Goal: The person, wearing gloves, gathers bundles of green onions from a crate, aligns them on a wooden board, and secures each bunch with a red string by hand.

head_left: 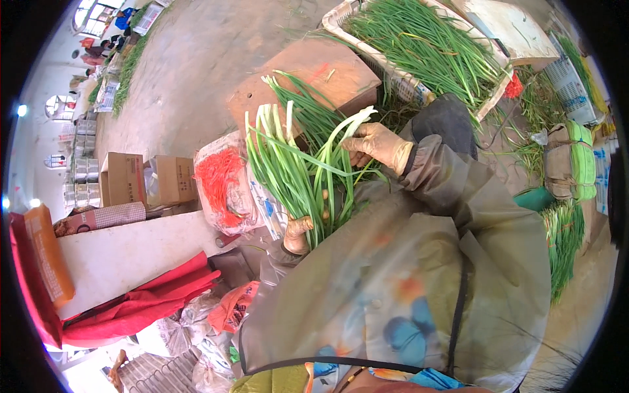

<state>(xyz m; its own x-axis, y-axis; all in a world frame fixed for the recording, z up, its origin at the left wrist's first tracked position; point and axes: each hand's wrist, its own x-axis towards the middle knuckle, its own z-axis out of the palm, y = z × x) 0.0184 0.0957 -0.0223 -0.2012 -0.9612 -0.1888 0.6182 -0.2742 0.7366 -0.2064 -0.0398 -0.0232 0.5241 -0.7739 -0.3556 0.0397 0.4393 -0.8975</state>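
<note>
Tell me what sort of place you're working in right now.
Likely a vegetable sorting and bundling shed: a crate of green onions, a bag of red rubber bands, cardboard boxes, and the left hand gripping a bunch.

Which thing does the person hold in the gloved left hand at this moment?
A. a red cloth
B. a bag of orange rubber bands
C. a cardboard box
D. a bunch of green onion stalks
D: the left hand grips the bunch of green onion stalks at its lower end, while the right hand touches the leaves higher up.
</note>
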